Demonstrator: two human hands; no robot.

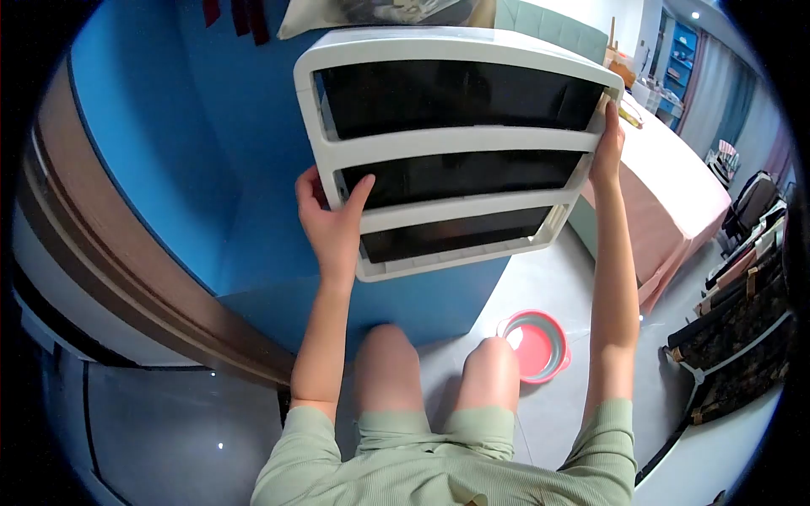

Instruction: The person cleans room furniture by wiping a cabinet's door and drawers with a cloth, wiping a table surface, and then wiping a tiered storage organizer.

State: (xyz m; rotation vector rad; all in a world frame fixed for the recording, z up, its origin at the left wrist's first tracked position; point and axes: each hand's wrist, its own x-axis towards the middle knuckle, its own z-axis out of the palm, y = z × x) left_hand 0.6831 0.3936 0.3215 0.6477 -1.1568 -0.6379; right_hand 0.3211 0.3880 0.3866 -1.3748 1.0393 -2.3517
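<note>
A white plastic drawer-cabinet frame [460, 141] is held up in front of me, slightly tilted. Its three wide slots look black inside, and I see no drawers in them. My left hand [331, 221] grips its lower left side, the thumb reaching over the edge into the middle slot. On the upper right side, my right hand [607, 145] is closed around the frame's edge. The fingers of both hands are partly hidden behind it.
Behind the frame is a blue recess [152, 160] with a brown rounded edge. A pink and grey basin [563, 358] stands on the grey floor beside my knee. At right are a pink-covered bed [679, 202] and a rack with dark bags and clothes [734, 346].
</note>
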